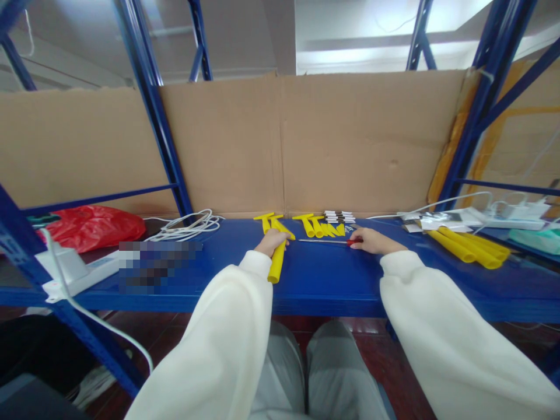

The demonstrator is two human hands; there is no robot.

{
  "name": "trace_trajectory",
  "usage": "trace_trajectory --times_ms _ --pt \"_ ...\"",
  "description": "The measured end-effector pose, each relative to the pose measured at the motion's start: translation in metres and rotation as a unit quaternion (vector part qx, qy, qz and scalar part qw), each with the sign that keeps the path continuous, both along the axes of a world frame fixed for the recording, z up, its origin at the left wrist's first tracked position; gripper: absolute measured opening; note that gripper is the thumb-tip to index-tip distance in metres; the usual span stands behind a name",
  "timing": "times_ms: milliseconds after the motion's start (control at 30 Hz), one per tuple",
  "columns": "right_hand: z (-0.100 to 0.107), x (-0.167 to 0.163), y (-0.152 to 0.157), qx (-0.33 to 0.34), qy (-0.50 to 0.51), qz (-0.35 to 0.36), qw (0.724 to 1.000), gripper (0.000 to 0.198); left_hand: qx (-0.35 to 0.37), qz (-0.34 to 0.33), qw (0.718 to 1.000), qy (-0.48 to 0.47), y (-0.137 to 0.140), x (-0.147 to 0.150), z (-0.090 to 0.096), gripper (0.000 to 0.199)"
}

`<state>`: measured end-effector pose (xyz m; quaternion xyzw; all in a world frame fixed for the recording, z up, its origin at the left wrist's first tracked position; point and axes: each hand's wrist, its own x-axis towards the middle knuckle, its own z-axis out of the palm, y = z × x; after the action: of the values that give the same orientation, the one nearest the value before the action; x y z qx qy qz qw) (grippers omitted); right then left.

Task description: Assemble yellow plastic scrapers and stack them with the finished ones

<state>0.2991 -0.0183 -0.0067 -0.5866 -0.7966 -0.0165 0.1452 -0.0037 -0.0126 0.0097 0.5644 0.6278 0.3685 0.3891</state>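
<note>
My left hand (270, 241) is closed around a yellow tube (275, 267), whose round end points toward the shelf's front edge. At the handle of a screwdriver (324, 241) are the closed fingers of my right hand (371, 240). The screwdriver has a red and black handle, and its thin shaft lies low over the blue shelf, pointing left toward the tube. Yellow T-shaped pieces (264, 221) lie just behind my left hand. Between my hands and farther back are more yellow T-shaped pieces (307, 225) and several small yellow pieces (333, 230).
Small white-and-black parts (338, 217) lie by the cardboard wall (350, 140). Loose yellow tubes (470, 248) rest at right near white cables and packets. To the left are a coiled white cable (192, 226), a red plastic bag (94, 227) and a power strip (91, 274). Blue posts (157, 111) flank the shelf.
</note>
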Motion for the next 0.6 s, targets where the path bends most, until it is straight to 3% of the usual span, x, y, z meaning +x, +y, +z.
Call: trace_trajectory --times_ms 100,267,467,600 --pt "-0.001 0.005 0.001 -0.003 0.003 -0.002 1.0 0.017 0.012 -0.002 0.999 -0.049 -0.004 0.002 0.003 0.019" --pt "0.001 0.005 -0.001 -0.007 0.011 -0.007 1.0 0.028 0.059 0.017 0.996 -0.059 -0.006 0.004 0.004 0.058" --pt "0.0 0.002 0.005 0.018 0.023 -0.07 0.997 0.026 0.16 0.014 0.984 -0.08 -0.006 0.008 0.007 0.064" --pt "0.0 0.0 0.012 0.084 0.096 -0.095 0.987 0.028 0.223 -0.026 0.973 -0.045 -0.011 0.01 0.014 0.069"
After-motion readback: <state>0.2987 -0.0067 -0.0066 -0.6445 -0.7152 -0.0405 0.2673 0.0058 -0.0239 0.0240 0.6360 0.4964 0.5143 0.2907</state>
